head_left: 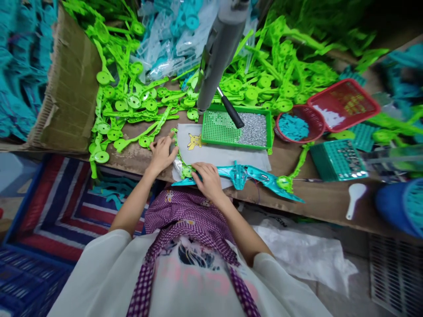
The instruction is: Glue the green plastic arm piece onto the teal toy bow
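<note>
A teal toy bow [243, 175] lies across the front of the bench. A lime-green limb [295, 169] stands up from its right end, and a second green limb [176, 140] meets its left end. My left hand [161, 154] has its thumb and fingers closed about the upper part of that left limb. Close to the limb's round base, my right hand [209, 179] grips the bow's left end. My fingers hide part of this joint. A thin dark string hangs by the bow's right half.
Behind the bow sits a green basket [238, 146] of small metal pieces, under a grey post [221, 48] with a black-handled lever [231, 112]. Green limbs [132, 103] are heaped behind. Red baskets [300, 137], a teal box [337, 160] and a white scoop [356, 198] are at right.
</note>
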The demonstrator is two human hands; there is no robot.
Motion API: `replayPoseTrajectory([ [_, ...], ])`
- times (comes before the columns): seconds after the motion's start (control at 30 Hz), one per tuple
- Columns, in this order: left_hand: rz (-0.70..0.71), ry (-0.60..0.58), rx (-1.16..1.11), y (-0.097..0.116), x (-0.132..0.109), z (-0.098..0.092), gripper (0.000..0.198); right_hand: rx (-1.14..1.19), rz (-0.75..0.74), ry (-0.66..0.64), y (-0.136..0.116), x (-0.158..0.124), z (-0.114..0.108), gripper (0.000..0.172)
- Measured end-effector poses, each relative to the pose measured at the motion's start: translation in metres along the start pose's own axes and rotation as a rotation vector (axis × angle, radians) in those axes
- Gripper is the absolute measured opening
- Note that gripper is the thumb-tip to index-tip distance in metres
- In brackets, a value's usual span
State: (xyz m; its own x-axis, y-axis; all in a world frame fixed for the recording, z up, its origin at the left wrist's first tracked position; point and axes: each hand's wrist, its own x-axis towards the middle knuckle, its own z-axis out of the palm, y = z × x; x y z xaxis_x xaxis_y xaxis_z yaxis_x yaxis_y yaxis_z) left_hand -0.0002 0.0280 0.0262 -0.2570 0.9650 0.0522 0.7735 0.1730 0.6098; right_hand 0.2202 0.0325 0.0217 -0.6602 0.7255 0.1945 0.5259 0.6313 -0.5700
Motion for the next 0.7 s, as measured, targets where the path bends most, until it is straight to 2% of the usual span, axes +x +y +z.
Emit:
replayPoseTrajectory([
  [0.17,0.021,0.175,-0.002,-0.004,-0.006,0.002,0.027,0.022,-0.011,-0.037,0.004,-0.003,0.000,0.037],
  [0.3,-0.128,0.419,0.046,-0.024,-0.020,-0.013,0.027,0.040,0.022,0.073,-0.007,-0.009,-0.016,0.038],
  [0.4,-0.194,0.435,0.055,-0.042,-0.029,-0.024,0.025,0.120,0.034,0.157,-0.034,0.009,-0.041,0.035],
  [0.47,-0.178,0.419,0.002,-0.046,-0.031,-0.028,0.023,0.210,-0.002,0.143,-0.056,0.036,-0.057,0.034],
  [0.53,-0.189,0.467,-0.099,-0.040,-0.034,-0.031,0.024,0.275,-0.063,0.129,-0.073,0.063,-0.064,0.036],
  [0.6,-0.276,0.548,-0.300,-0.027,-0.040,-0.032,0.029,0.317,-0.069,0.141,-0.081,0.080,-0.061,0.038],
  [0.67,-0.412,0.564,-0.588,-0.009,-0.052,-0.029,0.034,0.359,-0.015,0.133,-0.079,0.080,-0.046,0.040],
  [0.7,-0.476,0.525,-0.732,0.001,-0.060,-0.026,0.037,0.382,0.019,0.109,-0.076,0.074,-0.037,0.042],
])
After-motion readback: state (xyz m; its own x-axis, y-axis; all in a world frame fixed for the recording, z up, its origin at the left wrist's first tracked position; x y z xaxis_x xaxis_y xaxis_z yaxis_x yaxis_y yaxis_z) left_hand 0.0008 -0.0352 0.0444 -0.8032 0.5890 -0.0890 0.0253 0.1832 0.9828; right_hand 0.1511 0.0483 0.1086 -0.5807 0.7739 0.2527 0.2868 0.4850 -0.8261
